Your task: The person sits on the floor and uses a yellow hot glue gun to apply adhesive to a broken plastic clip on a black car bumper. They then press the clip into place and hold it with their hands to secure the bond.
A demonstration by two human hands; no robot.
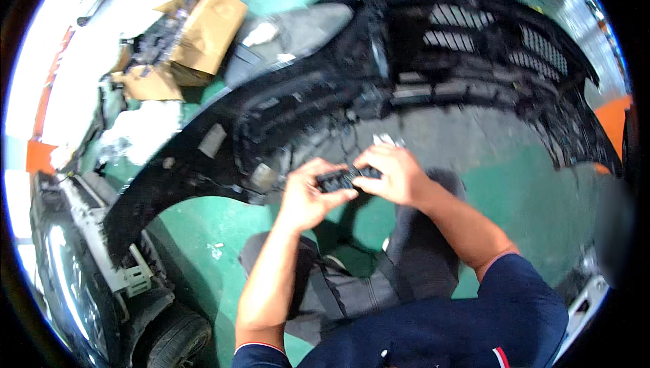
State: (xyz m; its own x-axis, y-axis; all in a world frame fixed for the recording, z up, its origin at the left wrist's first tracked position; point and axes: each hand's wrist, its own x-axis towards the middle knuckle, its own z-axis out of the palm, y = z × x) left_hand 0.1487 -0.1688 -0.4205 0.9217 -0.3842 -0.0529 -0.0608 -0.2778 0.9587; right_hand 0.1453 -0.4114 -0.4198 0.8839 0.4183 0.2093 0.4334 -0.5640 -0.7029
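- Near left: one wheel (177, 337) of one dark car (57, 260).
- Far left: one opened cardboard box (210, 33), outside the curve of one black bumper (376, 90), perhaps to leave me room.
- Middle: my left hand (308, 195), fingers and thumb grasping the left end of one small black part (335, 180), held between my two knees (443, 185) and the bumper, likely for a close look.
- Just right: my right hand (393, 173), fingers pinching the right end, probably to steady it; blur hides whether it has separate pieces.
- Far right: four slatted vents (462, 15) in the bumper; a grey sheet (433, 134) beneath presumably guards its surface.
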